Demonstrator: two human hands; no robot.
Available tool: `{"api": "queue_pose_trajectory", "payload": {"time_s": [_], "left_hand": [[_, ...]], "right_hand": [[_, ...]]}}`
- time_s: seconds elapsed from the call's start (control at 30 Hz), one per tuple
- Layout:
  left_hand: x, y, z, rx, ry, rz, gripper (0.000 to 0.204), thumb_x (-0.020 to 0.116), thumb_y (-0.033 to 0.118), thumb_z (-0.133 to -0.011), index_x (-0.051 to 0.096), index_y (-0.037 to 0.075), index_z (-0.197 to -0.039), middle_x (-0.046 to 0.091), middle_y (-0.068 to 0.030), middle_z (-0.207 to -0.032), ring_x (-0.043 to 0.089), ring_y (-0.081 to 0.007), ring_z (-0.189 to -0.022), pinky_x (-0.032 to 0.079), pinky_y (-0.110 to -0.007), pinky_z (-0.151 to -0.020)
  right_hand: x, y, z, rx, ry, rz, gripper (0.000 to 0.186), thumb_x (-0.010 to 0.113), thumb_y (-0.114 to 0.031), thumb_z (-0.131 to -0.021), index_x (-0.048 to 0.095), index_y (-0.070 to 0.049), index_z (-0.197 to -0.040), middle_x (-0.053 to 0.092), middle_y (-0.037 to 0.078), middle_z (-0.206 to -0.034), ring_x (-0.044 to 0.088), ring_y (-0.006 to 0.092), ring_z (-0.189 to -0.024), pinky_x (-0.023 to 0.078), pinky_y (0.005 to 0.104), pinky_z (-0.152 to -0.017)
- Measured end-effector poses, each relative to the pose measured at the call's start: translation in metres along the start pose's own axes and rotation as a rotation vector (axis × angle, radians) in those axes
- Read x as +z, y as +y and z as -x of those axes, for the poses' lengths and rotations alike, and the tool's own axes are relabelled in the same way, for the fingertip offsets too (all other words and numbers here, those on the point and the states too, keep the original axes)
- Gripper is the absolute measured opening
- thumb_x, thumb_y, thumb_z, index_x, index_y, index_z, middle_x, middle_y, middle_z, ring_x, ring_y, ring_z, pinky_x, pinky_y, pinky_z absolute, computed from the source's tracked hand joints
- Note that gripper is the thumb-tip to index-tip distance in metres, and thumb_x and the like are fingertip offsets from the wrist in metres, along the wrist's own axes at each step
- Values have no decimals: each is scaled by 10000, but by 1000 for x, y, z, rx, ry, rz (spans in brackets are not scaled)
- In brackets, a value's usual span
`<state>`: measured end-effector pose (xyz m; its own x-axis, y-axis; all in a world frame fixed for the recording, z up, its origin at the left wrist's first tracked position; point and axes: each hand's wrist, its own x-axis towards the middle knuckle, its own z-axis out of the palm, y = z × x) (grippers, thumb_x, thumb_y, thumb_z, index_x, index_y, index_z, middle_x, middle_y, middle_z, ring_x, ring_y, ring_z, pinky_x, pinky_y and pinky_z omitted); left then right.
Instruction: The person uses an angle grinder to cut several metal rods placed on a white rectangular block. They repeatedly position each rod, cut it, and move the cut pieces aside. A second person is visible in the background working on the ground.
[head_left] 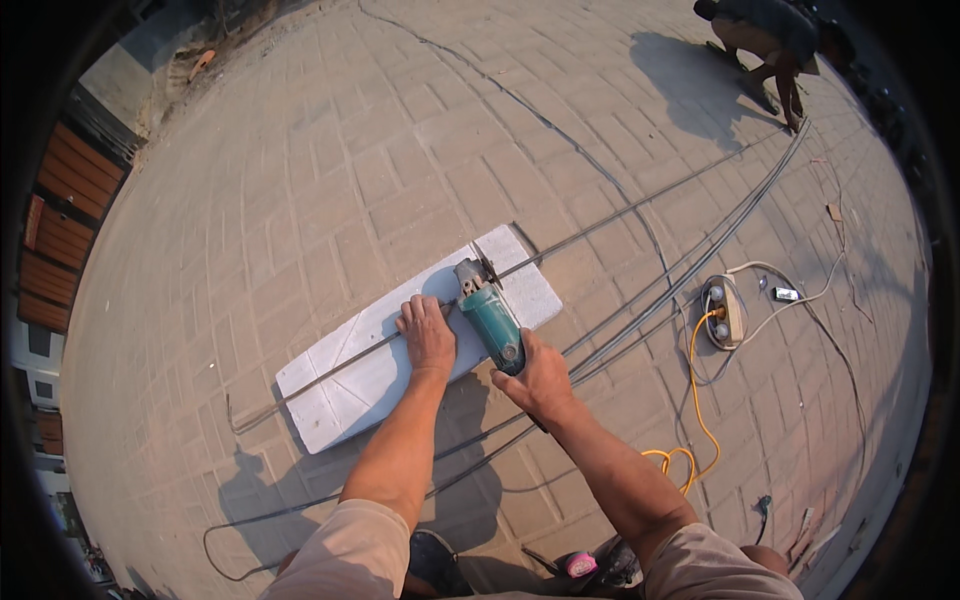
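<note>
A long white block [335,410] lies slantwise on the paving below me. Across its top runs a thin steel rod [350,362], its left end bent into a hook past the block. My left hand [430,335] presses on the rod at the middle of the block, fingers closed around it. In my right hand [540,378] is the rear body of a teal angle grinder [493,318]. Its head points away from me, and its disc [487,268] stands across the rod near the block's right end. Whether the disc touches the rod, I cannot tell.
Several long rods [720,235] stretch toward the upper right, where another person [770,40] bends over their far ends. A power strip [735,310] with coiled cable lies at right, an orange cord [693,380] plugged in. A pink round object [580,565] is near my feet.
</note>
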<state>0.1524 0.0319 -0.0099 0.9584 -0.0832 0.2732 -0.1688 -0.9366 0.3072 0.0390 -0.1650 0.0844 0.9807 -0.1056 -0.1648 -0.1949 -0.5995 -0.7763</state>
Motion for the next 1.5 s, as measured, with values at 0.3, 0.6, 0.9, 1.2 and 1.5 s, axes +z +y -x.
{"api": "queue_pose_trajectory", "payload": {"time_s": [0.3, 0.6, 0.9, 1.2, 1.5], "left_hand": [[-1, -3, -1, -11, -10, 79, 133, 621, 123, -1008, 594, 63, -1124, 600, -143, -1187, 541, -367, -1228, 383, -537, -1040], [7, -9, -1, 0, 28, 57, 130, 637, 136, -1009, 584, 53, -1093, 596, -147, -1168, 548, -377, -1201, 383, -536, -1021], [3, -6, -3, -2, 21, 74, 134, 640, 146, -1015, 587, 53, -1095, 608, -149, -1161, 555, -377, -1196, 379, -544, -1009], [3, -7, -3, -13, -13, 56, 149, 636, 156, -1019, 581, 50, -1108, 599, -152, -1177, 547, -369, -1208, 386, -532, -1015], [8, -10, -2, -5, 32, 67, 137, 650, 165, -1031, 584, 68, -1101, 613, -131, -1148, 564, -370, -1181, 373, -561, -1019]], "right_hand": [[-5, -5, 2, 16, -10, -17, 747, 875, -272, -751, 606, 116, -1331, 734, 349, -1056, 738, 508, -1016, 590, 531, -906], [8, 5, -3, -14, 30, -25, 813, 849, -306, -757, 575, 140, -1380, 734, 358, -979, 742, 522, -955, 589, 531, -886], [8, 4, -5, 1, 26, -49, 833, 847, -309, -748, 569, 146, -1388, 726, 371, -1002, 740, 519, -985, 585, 526, -904], [5, 2, 0, 8, 6, -12, 843, 850, -306, -753, 561, 139, -1408, 731, 365, -1061, 745, 509, -1017, 593, 522, -930], [6, 0, -1, 16, 11, -22, 829, 842, -300, -754, 566, 150, -1394, 737, 364, -1012, 753, 505, -994, 591, 516, -922]]}}
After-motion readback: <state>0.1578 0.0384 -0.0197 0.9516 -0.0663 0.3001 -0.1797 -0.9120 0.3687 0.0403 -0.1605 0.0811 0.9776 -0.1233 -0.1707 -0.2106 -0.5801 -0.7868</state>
